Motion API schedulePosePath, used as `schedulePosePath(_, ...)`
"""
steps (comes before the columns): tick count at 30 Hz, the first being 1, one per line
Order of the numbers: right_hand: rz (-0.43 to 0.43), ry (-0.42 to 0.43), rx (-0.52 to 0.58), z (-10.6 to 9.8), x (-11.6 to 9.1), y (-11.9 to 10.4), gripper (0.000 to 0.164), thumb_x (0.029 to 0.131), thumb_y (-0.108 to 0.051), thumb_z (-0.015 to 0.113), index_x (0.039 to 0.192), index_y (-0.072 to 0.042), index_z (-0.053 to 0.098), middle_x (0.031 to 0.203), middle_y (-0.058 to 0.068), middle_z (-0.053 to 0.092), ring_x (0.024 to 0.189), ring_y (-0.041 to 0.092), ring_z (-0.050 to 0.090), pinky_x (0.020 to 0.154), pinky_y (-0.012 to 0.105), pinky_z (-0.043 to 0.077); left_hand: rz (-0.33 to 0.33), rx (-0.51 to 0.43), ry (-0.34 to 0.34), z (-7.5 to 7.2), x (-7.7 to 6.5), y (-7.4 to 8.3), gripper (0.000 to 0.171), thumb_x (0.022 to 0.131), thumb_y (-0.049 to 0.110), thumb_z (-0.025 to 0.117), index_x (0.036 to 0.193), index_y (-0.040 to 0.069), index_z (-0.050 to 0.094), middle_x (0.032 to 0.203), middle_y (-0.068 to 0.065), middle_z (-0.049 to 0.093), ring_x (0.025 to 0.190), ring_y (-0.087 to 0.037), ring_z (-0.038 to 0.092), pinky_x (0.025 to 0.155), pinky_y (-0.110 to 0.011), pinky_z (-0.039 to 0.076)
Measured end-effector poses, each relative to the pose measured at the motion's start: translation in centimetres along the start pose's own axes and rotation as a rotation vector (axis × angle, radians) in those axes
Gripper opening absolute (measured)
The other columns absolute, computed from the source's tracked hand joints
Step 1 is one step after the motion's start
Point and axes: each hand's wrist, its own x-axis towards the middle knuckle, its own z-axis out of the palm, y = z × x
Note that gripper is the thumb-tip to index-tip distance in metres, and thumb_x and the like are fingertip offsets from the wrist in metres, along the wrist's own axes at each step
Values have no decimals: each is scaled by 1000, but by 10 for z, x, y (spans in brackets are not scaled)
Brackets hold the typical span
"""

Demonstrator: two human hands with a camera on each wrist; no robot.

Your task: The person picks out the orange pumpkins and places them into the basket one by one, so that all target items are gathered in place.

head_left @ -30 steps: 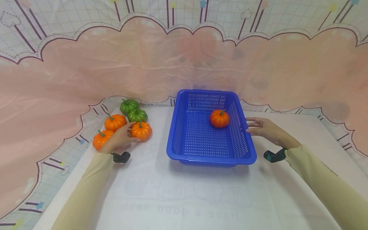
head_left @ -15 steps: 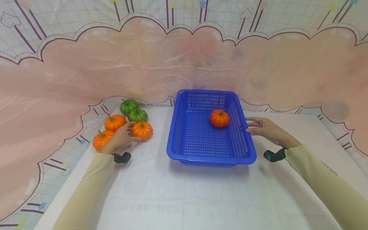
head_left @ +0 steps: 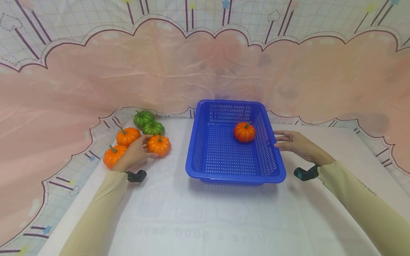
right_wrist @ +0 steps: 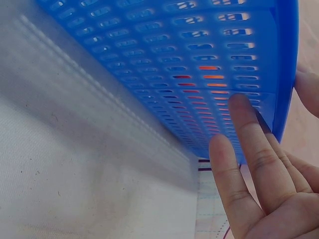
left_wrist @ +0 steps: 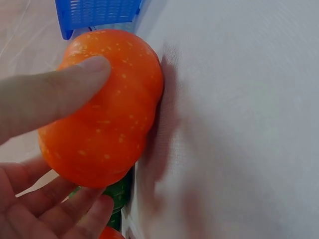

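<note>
My left hand (head_left: 136,153) holds a small orange pumpkin (head_left: 161,146), its thumb on one side and its fingers on the other. In the left wrist view the thumb (left_wrist: 75,87) presses the pumpkin's speckled skin, while the curled fingers sit below. Across the table, my right hand (head_left: 296,145) grips the right rim of a blue plastic basket (head_left: 235,176). The right wrist view has the thumb over the rim and the fingers (right_wrist: 259,154) along the slotted outer wall. A deeper orange pumpkin (head_left: 244,132) lies inside the basket.
Two more orange pumpkins (head_left: 128,136) lie left of and behind my left hand. Two green pumpkins (head_left: 153,128) sit farther back, touching. A patterned cloth (head_left: 179,71) hangs behind the white tabletop (head_left: 192,213).
The pumpkin in my left hand has shifted slightly to the right, its stem tilting a little, with the hand following. My right hand and the basket stay where they were.
</note>
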Motion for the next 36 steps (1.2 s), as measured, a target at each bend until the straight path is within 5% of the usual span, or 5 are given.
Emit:
schedulePosePath(11,-3,2,3,1,-2,-3,77,91,-29,60,149,-1,18,144,28,37,128,45,43,109,61,28,14,27,22,2,0,3,81,77,17,76,143,3,30,147,-24,33,131,-44,36,107,-56,35)
schedulePosePath(21,-5,0,7,1,-2,-3,77,91,-28,60,149,-1,18,145,29,36,129,46,42,109,61,28,101,100,63,4,2,1,81,75,14,78,142,2,34,143,-25,39,127,-46,40,106,-57,35)
schedulePosePath(36,2,-1,3,0,-2,-3,77,91,-28,61,149,-1,17,146,29,35,130,46,40,109,62,26,104,66,101,5,1,2,81,73,17,80,140,3,37,140,-24,42,127,-44,41,106,-56,36)
